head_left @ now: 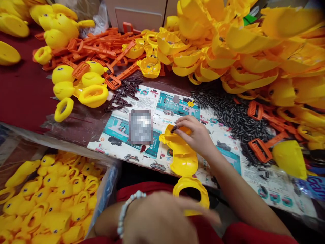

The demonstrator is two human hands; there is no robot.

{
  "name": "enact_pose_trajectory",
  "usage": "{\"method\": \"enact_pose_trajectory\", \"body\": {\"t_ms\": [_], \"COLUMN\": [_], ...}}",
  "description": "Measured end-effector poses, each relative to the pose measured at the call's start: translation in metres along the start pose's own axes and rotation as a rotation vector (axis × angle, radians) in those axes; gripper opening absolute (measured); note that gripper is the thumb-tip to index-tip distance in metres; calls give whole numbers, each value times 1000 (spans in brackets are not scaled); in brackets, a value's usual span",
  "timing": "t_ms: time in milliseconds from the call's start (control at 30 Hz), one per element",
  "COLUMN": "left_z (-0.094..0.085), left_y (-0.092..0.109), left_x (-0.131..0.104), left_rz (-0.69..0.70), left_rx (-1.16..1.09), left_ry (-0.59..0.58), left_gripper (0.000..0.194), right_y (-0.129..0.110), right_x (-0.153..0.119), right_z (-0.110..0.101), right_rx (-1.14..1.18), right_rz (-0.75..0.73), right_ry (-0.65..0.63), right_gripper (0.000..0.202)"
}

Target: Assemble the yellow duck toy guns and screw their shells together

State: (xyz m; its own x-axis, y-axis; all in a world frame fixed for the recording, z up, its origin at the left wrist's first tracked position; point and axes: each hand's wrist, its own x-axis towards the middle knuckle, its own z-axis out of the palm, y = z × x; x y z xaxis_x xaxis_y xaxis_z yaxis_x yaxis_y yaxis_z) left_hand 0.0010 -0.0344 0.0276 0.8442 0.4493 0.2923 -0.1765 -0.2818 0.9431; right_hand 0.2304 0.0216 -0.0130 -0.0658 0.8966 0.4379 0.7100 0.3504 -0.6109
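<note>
Pinching dark piece (174,128), right hand (196,137) at far end of yellow shell (185,157), long axis bodyward; left hand (162,217) blurred, fingers unclear

Yellow shell (185,163), orange handles (81,70), black pegs (220,109)

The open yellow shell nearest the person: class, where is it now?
In the head view, the open yellow shell is just right of centre, over the near edge of the printed cardboard, its far end at the right hand's grip.

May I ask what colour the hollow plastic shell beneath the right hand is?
The shell is yellow, clearest in head view.
</note>
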Motion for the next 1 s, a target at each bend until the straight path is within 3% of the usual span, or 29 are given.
{"method": "enact_pose_trajectory", "body": {"t_ms": [100, 200, 267, 600, 767, 900, 933, 1000], "left_z": [19, 34, 38, 40, 41, 40, 40, 40], "left_y": [-15, -31, -39, -49, -48, -47, -46, -46], "left_x": [28, 44, 46, 39, 35, 30, 29, 27], "left_rz": [-35, -106, -111, -76, -83, -115, -121, -128], "left_rx": [337, 921, 1109, 1188, 1178, 1206, 1212, 1218], "left_ry": [-37, -93, -133, -149, -103, -48, -37, -29], "left_gripper": [35, 55, 65, 65, 67, 66, 66, 65], "right_y": [0, -1, -3, -2, -20, -57, -65, -74], "right_x": [0, 0, 1, 7, 13, 48, 64, 100], "right_z": [0, -2, -4, -6, -29, -37, -30, -4], "right_rx": [-27, -60, -79, -131, -135, -132, -182, -372], "right_rz": [1, -8, -20, -13, -63, -166, -175, -138], "right_ry": [2, 0, -12, -134, -226, -183, -217, -409], "right_gripper": [8, 8, 7, 10, 6, 18, 18, 18]}}
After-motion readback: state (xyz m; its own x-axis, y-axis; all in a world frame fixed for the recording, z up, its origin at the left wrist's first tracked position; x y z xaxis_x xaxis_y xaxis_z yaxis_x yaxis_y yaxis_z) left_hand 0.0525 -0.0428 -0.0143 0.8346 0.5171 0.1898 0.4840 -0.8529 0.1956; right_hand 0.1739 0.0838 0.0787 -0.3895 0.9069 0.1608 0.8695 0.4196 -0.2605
